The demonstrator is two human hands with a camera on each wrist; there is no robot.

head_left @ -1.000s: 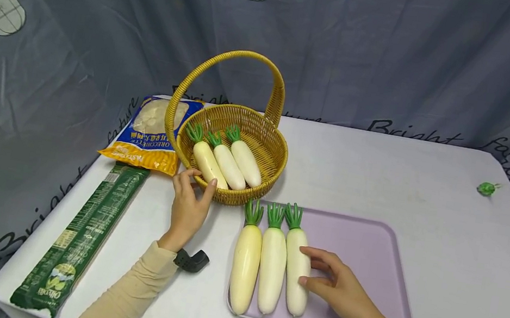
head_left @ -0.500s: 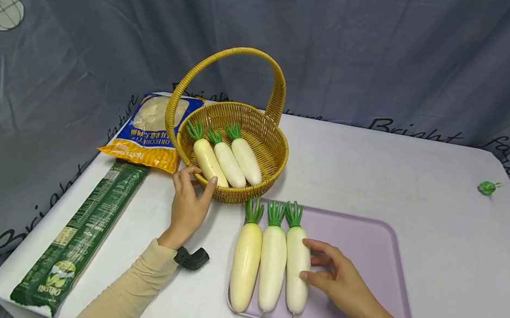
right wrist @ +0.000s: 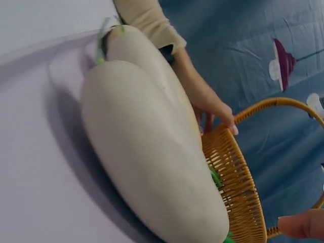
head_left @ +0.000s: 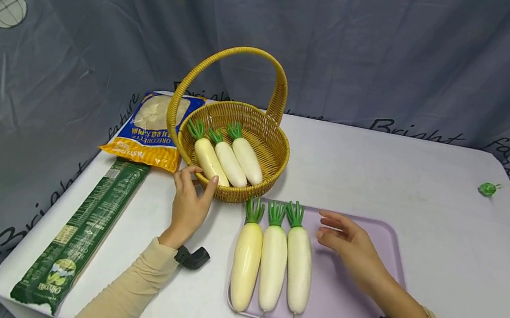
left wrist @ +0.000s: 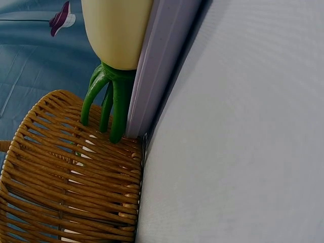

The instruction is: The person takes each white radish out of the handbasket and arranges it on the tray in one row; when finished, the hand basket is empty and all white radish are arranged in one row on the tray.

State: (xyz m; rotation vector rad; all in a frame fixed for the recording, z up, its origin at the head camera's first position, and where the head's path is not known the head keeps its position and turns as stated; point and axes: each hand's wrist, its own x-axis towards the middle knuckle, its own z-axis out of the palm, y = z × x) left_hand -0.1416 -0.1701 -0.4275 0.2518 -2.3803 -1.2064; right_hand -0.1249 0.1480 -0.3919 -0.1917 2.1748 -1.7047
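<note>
My left hand (head_left: pixel 191 202) holds the near rim of a yellow wicker basket (head_left: pixel 278 170), its fingers and thumb at the edge. Inside lie three white radishes (head_left: pixel 229 163) with green tops. On a lilac tray (head_left: pixel 362 235), three larger white radishes (head_left: pixel 272 269) lie side by side, tops toward the basket. Over the tray, right of the rightmost radish (head_left: pixel 299 270), my right hand (head_left: pixel 355 248) holds nothing; its fingers are extended. In the right wrist view a fingertip (right wrist: pixel 304 224) shows at the lower right, apart from the radish (right wrist: pixel 152 152).
A blue and orange pasta bag (head_left: pixel 150 129) lies left of the basket, partly behind it. Nearer me is a long green packet (head_left: pixel 83 232). A small green item (head_left: pixel 488 189) lies at the far right of the white table (head_left: pixel 458 255). A grey curtain (head_left: pixel 350 52) hangs behind.
My right hand has let go of the rightmost radish on the tray and moved up and to the right, away from it. The left hand has stayed at the basket rim.
</note>
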